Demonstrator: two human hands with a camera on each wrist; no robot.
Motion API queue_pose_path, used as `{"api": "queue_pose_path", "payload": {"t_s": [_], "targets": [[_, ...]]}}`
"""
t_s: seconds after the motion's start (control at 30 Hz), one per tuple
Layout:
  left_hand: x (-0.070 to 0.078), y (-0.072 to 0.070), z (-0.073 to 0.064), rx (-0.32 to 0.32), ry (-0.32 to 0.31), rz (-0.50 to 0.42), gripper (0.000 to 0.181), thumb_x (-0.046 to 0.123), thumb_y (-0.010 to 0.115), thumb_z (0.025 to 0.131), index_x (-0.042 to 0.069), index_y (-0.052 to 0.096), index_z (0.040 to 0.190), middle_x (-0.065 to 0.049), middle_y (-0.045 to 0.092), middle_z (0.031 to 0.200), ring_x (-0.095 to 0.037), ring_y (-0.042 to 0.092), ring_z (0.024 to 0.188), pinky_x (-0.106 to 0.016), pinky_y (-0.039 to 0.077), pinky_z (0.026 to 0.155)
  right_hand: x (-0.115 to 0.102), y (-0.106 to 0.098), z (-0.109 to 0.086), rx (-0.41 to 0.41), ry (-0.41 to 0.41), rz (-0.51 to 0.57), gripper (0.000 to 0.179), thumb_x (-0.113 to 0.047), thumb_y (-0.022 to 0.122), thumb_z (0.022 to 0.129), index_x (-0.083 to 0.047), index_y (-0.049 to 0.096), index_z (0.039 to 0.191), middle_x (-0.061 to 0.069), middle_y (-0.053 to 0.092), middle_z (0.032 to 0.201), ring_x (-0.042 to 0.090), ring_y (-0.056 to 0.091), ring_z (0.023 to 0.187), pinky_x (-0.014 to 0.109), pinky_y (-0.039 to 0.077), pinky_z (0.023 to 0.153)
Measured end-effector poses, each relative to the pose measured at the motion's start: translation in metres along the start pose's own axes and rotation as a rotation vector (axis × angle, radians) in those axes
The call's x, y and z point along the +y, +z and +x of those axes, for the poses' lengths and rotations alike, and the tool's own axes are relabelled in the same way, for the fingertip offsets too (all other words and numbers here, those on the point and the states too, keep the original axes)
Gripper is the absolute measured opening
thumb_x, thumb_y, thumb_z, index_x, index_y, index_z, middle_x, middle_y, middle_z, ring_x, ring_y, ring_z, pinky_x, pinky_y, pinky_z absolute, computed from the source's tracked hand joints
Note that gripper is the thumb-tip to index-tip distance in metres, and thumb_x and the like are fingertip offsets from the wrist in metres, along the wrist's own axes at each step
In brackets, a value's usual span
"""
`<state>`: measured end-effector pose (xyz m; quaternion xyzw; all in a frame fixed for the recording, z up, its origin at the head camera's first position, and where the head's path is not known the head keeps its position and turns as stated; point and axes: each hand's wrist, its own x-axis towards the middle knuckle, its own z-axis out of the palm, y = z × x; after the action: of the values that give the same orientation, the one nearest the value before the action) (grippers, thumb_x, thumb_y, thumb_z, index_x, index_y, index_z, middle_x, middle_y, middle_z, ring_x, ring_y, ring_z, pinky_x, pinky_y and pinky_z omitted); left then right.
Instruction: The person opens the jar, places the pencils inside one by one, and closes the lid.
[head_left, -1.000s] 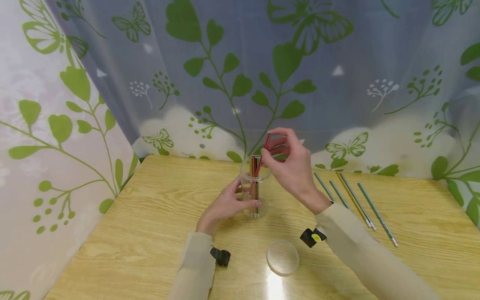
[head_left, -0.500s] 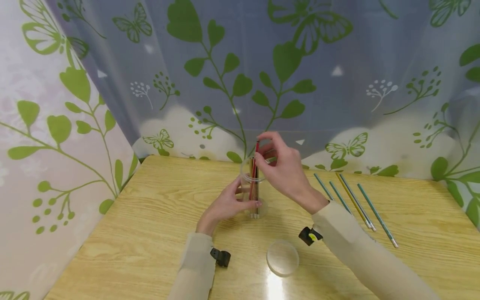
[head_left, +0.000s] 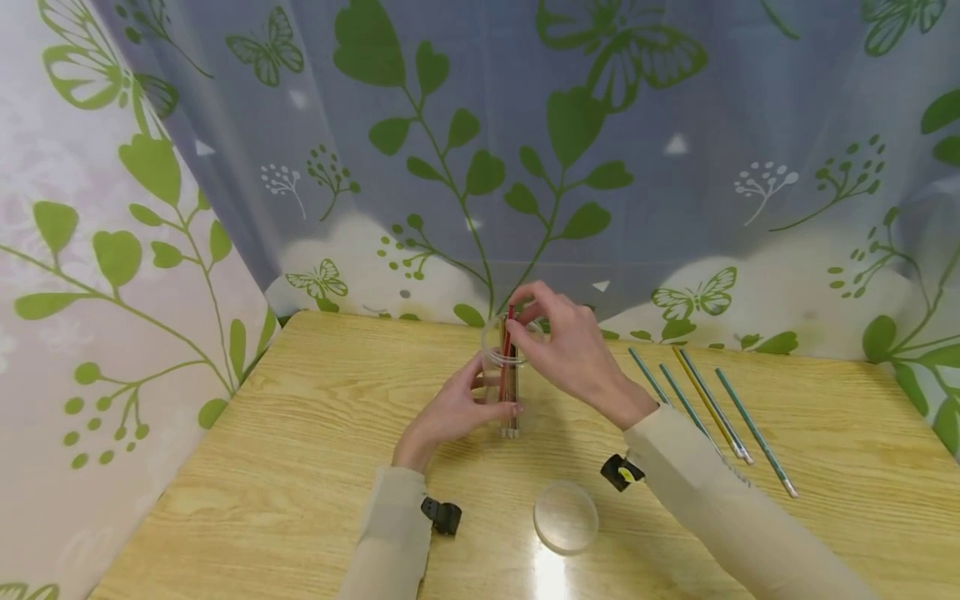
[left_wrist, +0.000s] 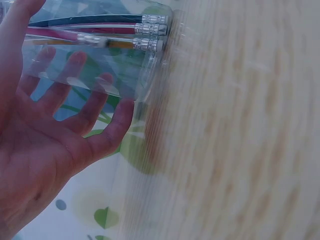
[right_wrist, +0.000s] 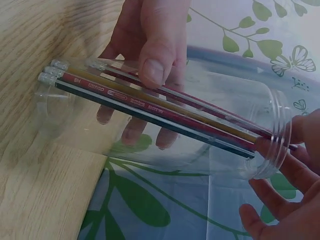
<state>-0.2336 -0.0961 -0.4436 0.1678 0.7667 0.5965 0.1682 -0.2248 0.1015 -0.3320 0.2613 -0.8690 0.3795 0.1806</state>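
A clear plastic jar (head_left: pixel 504 361) stands on the table, held around its side by my left hand (head_left: pixel 453 406). Inside the jar lean a dark green pencil (right_wrist: pixel 155 117), a yellow pencil (right_wrist: pixel 200 118) and a red pencil (right_wrist: pixel 120 95), eraser ends down. My right hand (head_left: pixel 573 354) is at the jar's mouth and pinches the upper end of another red pencil (head_left: pixel 507 337), most of which is inside the jar. In the left wrist view, that pencil's eraser end (left_wrist: pixel 89 39) sits higher than the others' eraser ends, apart from the jar's base.
A round clear lid (head_left: pixel 566 518) lies on the wooden table (head_left: pixel 300 467) in front of the jar. To the right lie several loose pencils, among them a teal pencil (head_left: pixel 757 433) and a yellow pencil (head_left: pixel 705 396). A patterned curtain (head_left: pixel 465 217) hangs behind the table.
My right hand has moved left and down, lowering the red pencil deeper into the jar and bringing it more upright. The left hand and jar have stayed in place.
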Motion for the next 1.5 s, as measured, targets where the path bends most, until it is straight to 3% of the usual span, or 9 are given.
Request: {"api": "queue_pose_path", "payload": {"t_s": [0.13,0.3,0.47,0.63,0.93,1.5], "targets": [[-0.0007,-0.0004,-0.0003,-0.01,0.012,-0.005,0.078,0.029,0.082,0.089,0.053,0.038,0.149,0.002,0.055,0.144,-0.029,0.049,0.137,-0.053,0.05,0.104,0.0002,0.0007,-0.0005,-0.08,0.027,0.016,0.016,-0.017,0.064,0.101,-0.012,0.064,0.116,0.009,0.077,0.098,0.013,0.06,0.056,0.026,0.037,0.047],[-0.0018,-0.0007,0.0005,-0.015,0.014,-0.006,0.077,0.029,0.081,0.09,0.052,0.038,0.149,0.0,0.056,0.142,-0.029,0.049,0.136,-0.052,0.052,0.102,-0.0001,0.002,0.0004,-0.097,0.025,0.014,0.013,-0.017,0.063,0.102,-0.013,0.064,0.113,0.008,0.078,0.097,0.012,0.065,0.061,0.026,0.038,0.047],[-0.0019,-0.0009,0.0008,-0.011,0.01,-0.008,0.077,0.029,0.082,0.089,0.052,0.039,0.148,0.0,0.055,0.143,-0.029,0.049,0.137,-0.052,0.052,0.102,0.0007,0.0029,0.0004,-0.08,0.026,0.02,0.012,-0.016,0.061,0.102,-0.012,0.063,0.113,0.01,0.078,0.097,0.007,0.046,0.042,0.025,0.033,0.043],[-0.0014,-0.0006,0.0001,-0.009,0.014,0.003,0.078,0.028,0.082,0.089,0.053,0.038,0.149,0.002,0.054,0.145,-0.03,0.047,0.139,-0.055,0.05,0.104,0.0002,0.0035,-0.0002,-0.068,0.046,0.037,0.011,-0.016,0.06,0.102,-0.013,0.063,0.112,0.011,0.078,0.098,0.008,0.032,0.036,0.024,0.03,0.04],[-0.0003,0.0001,-0.0006,0.0,0.009,0.009,0.079,0.029,0.082,0.089,0.052,0.037,0.149,0.002,0.052,0.146,-0.031,0.045,0.14,-0.056,0.048,0.106,-0.002,0.0047,0.0012,-0.152,0.104,0.017,0.01,-0.021,0.059,0.103,-0.016,0.067,0.109,0.008,0.078,0.094,0.011,0.036,0.04,0.025,0.032,0.042],[-0.001,-0.0003,0.0015,0.002,0.02,0.008,0.084,0.029,0.082,0.088,0.054,0.033,0.151,0.003,0.05,0.148,-0.031,0.045,0.14,-0.054,0.05,0.105,0.0006,0.0049,0.0005,-0.175,0.141,0.038,0.025,-0.024,0.057,0.104,-0.017,0.068,0.125,0.011,0.077,0.101,0.009,0.033,0.037,0.024,0.032,0.04]]}}
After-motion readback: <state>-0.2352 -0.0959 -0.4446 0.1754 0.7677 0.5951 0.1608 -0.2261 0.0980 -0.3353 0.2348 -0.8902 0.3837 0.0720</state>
